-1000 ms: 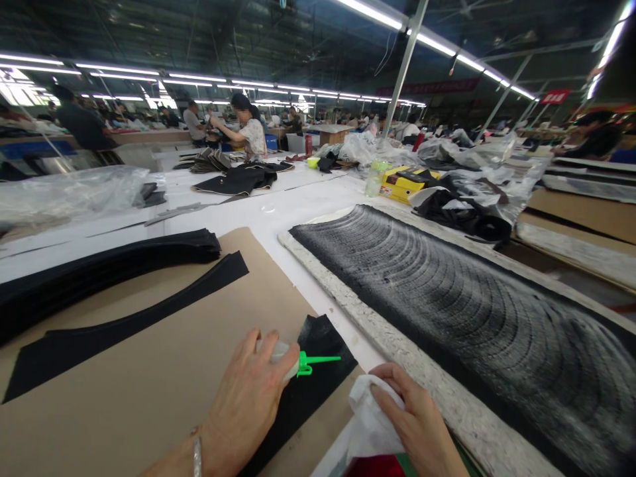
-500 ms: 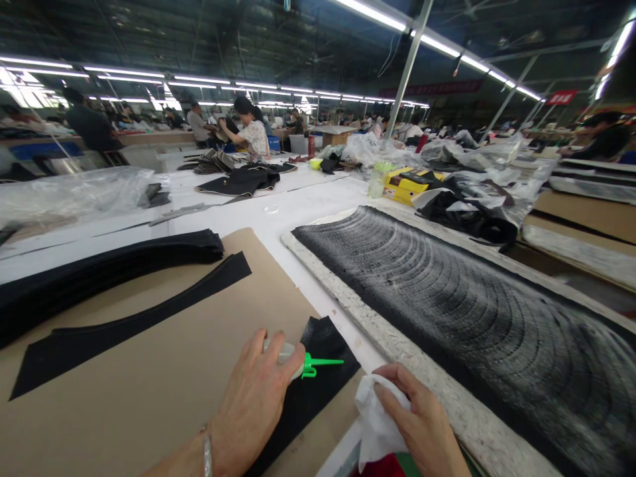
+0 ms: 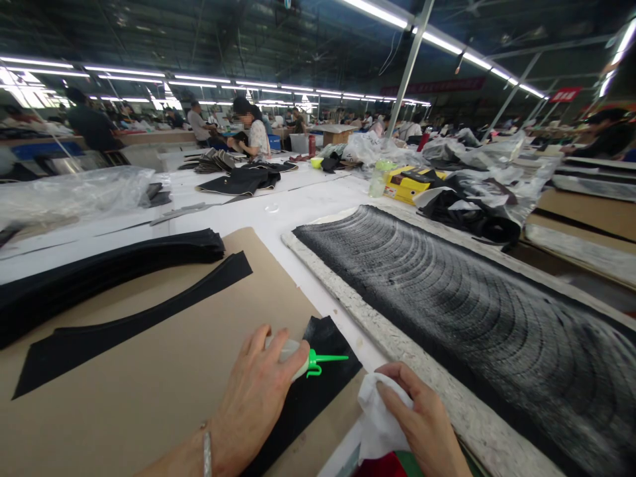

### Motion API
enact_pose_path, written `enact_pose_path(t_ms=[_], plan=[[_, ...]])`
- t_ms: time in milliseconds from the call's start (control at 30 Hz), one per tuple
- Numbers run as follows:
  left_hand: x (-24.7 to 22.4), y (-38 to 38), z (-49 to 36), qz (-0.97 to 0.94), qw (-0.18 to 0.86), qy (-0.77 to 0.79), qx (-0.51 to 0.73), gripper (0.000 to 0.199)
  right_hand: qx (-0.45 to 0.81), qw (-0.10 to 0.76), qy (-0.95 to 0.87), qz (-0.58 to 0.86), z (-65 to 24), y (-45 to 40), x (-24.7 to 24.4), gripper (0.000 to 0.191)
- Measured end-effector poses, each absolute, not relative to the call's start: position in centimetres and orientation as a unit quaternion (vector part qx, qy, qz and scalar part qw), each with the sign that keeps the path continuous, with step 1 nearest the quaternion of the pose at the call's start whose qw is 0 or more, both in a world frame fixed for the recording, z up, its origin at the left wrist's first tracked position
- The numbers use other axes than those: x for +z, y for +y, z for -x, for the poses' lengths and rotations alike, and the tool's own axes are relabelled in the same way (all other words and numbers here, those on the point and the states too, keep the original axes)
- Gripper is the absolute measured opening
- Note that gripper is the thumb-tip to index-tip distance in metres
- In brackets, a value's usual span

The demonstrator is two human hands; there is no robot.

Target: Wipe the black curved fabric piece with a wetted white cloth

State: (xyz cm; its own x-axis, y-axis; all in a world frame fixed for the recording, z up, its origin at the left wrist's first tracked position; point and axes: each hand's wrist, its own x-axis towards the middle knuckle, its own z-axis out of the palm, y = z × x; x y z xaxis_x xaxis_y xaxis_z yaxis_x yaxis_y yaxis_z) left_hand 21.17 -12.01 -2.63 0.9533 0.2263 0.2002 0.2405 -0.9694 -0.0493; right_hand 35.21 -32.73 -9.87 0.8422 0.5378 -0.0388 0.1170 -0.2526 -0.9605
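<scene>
My left hand (image 3: 265, 384) is wrapped round a small translucent squeeze bottle (image 3: 297, 358) with a green nozzle pointing right. The bottle is held over a black leather-like piece (image 3: 328, 344) lying on brown board (image 3: 189, 371); whether the two touch I cannot tell. In my right hand (image 3: 422, 414), at the table's near edge, a crumpled white cloth or tissue (image 3: 380, 417) is pinched between thumb and fingers. Farther left lie a narrow curved black piece (image 3: 144, 318) and a thick stack of similar black strips (image 3: 109, 262).
A padded slab (image 3: 348, 295) bearing a black sheet streaked with white (image 3: 437, 298) fills the right side. Behind it stand a yellow box (image 3: 405, 185), a clear bottle (image 3: 380, 179) and plastic bags. Clear plastic (image 3: 74, 192) lies at left. Several people sit or stand farther back.
My left hand and the bottle have shifted slightly right and up. The right hand with the white cloth has barely moved. A person in the background has lowered their arms.
</scene>
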Motion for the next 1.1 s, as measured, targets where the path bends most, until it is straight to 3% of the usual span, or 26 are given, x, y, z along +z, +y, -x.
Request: enact_pose_path(t_ms=[133,233,500,900,1100], plan=[[-2.0,-12.0,-21.5,0.987,0.001,-0.113,-0.114,0.044,0.192,0.584,-0.216,0.759,-35.3,-33.0,-10.5,0.027],[-1.7,-11.7,-21.6,0.987,-0.076,-0.113,-0.085,0.051,0.204,0.601,-0.224,0.740,-35.6,-32.9,-11.4,0.029],[-1.1,-10.7,-21.2,0.961,-0.245,-0.122,-0.030,0.041,0.221,0.681,-0.180,0.675,-35.8,-32.4,-12.4,0.031],[1.1,-10.4,-21.9,0.902,-0.381,-0.202,0.014,0.044,0.203,0.685,-0.196,0.671,-36.1,-32.8,-13.7,0.031],[0.1,-10.1,-21.8,0.898,-0.378,-0.228,-0.007,0.052,0.206,0.696,-0.189,0.661,-35.9,-32.8,-13.6,0.032]])
